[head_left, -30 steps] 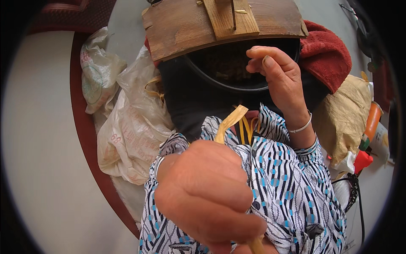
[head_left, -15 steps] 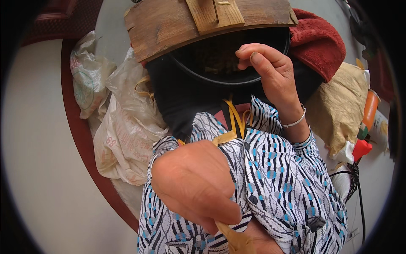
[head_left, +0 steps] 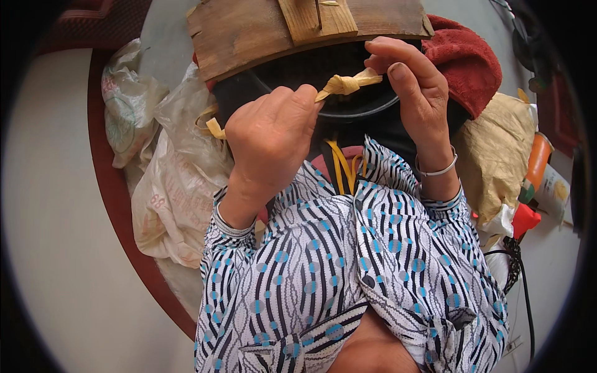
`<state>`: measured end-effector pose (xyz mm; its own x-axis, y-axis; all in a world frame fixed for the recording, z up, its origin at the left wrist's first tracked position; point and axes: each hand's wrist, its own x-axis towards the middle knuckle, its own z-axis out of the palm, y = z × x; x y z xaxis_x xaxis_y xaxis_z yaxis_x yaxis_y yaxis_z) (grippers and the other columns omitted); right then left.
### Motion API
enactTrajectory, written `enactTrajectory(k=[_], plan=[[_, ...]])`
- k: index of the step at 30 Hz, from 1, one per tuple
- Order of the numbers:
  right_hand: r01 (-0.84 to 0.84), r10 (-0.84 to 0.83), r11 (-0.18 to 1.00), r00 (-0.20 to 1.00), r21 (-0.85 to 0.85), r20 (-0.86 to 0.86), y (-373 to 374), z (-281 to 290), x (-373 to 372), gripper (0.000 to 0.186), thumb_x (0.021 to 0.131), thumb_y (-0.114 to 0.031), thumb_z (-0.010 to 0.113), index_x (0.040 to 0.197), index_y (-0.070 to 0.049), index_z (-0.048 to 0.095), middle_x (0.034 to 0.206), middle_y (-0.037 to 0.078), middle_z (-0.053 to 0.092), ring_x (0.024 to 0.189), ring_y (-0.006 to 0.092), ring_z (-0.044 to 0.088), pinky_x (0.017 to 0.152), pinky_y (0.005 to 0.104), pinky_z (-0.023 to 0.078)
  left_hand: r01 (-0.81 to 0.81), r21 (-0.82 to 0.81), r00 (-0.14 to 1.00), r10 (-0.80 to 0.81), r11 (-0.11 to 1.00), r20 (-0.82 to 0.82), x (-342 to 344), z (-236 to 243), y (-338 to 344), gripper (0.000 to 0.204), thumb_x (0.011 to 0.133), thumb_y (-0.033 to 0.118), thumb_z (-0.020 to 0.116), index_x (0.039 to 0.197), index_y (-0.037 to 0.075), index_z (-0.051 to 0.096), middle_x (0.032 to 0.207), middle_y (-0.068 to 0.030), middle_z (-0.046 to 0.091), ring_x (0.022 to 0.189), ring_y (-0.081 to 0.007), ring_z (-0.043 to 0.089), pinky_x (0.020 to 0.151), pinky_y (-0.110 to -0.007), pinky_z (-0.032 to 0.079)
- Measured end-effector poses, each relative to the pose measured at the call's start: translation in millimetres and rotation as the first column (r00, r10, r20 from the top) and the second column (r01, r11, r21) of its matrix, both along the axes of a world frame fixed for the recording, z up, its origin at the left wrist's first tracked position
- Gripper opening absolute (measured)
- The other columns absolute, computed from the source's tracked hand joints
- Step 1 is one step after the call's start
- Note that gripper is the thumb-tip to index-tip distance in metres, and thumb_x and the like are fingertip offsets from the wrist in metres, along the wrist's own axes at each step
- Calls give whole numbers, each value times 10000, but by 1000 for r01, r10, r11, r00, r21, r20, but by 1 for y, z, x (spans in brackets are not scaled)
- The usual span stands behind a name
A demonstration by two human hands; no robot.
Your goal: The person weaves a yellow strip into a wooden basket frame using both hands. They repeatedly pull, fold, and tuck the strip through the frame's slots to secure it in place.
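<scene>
Low in the frame, a wavy-striped, blue-dotted shirt (head_left: 404, 248) spreads across the centre, with yellow cords (head_left: 339, 165) showing at its upper edge. Beyond it, a person's two hands work well apart from each other above mid-frame. The left hand (head_left: 270, 140), left of centre, is clamped on one end of a knotted, pale-yellow strip (head_left: 348, 85), which points up and right at upper centre. The right hand (head_left: 423, 87), with a white bangle (head_left: 438, 168) at the wrist, has its thumb and forefinger parted just beside the strip's loose end; whether any finger touches it cannot be told. Behind the strip curves the rim of a black, round vessel (head_left: 367, 113), its interior too dark to read. A worn wooden board (head_left: 242, 40) lies across the vessel at the top of the frame, bearing a narrower wooden block (head_left: 298, 25) and a thin, dark spike (head_left: 319, 15). Red cloth (head_left: 463, 68) bunches at upper right, above a tan bag (head_left: 497, 149) and an orange cylinder (head_left: 538, 161). Whitish plastic bags (head_left: 177, 205) slump at left, inside a curving, dark red band (head_left: 106, 180).
</scene>
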<state>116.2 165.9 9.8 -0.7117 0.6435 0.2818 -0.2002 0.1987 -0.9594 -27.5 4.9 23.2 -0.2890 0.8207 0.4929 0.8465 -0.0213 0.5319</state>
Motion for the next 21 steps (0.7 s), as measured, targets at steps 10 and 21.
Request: enactTrajectory(k=[10,21], plan=[[-334,245,924,891,188,381,10,8,-10,179,916,-137,634,1039,-7,636,775,39,647,702,82,597,621,226,484,63,-285,979,-3,957,206,-1,-18,-7,125,875,164,627,904,45,606,695,-110,584,637,-297,605,525,-354,452],[-358,288,825,932,438,221,-55,-21,-37,410,809,-15,682,1206,-77,602,884,64,646,706,162,606,639,277,497,-141,234,-529,-272,962,804,-42,-30,-25,297,1031,338,407,958,89,551,578,43,329,444,-67,219,432,-225,209]])
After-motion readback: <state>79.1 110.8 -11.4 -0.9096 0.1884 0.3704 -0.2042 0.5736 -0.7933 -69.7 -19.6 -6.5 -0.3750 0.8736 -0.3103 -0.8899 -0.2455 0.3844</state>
